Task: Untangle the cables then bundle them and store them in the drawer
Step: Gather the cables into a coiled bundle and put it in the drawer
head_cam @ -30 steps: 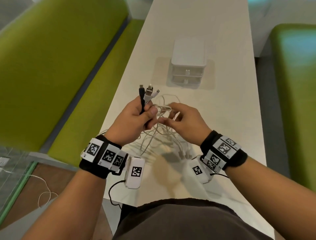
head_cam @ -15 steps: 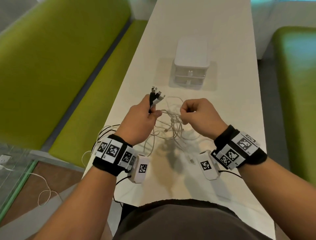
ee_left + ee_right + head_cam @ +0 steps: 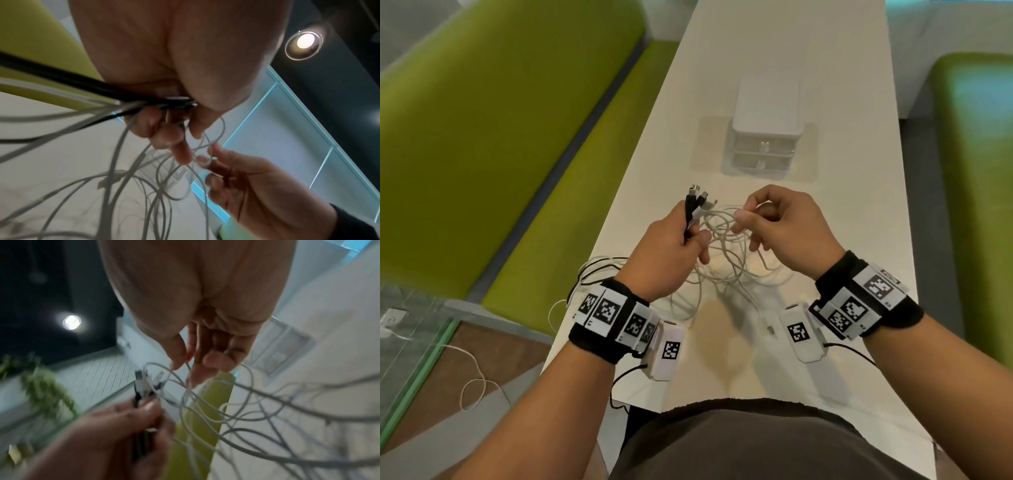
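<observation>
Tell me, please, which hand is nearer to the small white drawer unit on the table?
Right. The right hand works at the white cable loops just below the drawer unit. The left hand grips the gathered cable ends, lower and further left.

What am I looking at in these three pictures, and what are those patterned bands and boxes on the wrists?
No machine here: a person works with bare hands, wearing marker bands and a small camera on each wrist. The big picture comes from a head camera looking down; the other two look along each hand from the wrists. The left hand grips a bunch of cable ends, black and white, plugs pointing up. The right hand pinches a white loop from the tangled cables, which trail onto the white table. Further back stands a small white drawer unit, both drawers closed. Green benches flank the table.
</observation>
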Demonstrator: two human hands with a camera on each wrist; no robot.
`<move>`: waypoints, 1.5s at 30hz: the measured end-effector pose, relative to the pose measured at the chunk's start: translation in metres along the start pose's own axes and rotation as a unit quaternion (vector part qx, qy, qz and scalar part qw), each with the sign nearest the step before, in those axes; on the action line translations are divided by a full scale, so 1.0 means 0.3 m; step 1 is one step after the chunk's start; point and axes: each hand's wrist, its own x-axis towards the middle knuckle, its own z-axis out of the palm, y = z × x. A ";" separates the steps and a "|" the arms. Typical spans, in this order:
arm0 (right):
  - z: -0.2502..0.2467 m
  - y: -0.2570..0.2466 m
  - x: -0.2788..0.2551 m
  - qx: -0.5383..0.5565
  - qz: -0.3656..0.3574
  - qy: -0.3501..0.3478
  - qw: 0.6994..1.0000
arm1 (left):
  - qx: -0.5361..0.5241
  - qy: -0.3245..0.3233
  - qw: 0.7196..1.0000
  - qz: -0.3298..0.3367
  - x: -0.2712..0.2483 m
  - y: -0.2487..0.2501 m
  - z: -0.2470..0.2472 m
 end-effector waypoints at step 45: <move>0.040 -0.011 -0.073 -0.053 -0.109 -0.002 0.993 | -0.209 -0.026 0.976 -0.055 0.005 0.024 -0.009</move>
